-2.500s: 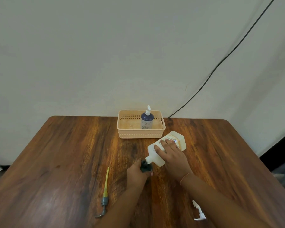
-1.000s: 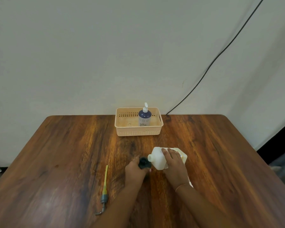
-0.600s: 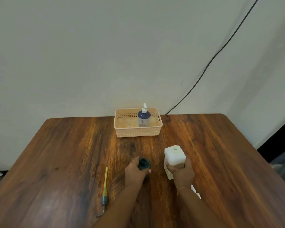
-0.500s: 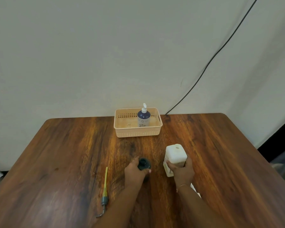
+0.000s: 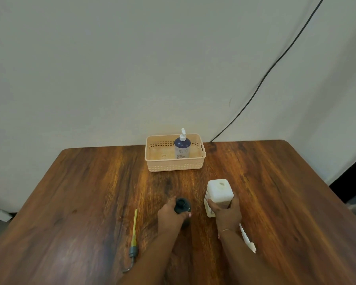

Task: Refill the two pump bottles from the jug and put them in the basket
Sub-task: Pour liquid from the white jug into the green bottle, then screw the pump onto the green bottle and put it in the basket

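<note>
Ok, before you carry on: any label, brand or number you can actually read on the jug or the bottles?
No text can be read.
White jug in the right hand: side label, print too blurred.
Blue pump bottle in the basket: only a flower-like pattern, no readable words.
Dark bottle in the left hand: no label visible.

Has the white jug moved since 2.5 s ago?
Yes. The white jug was tipped over the dark bottle; now it stands upright to that bottle's right, farther from the basket.

Plain room: wooden table [image 5: 70, 202], bare wall [image 5: 111, 68].
</note>
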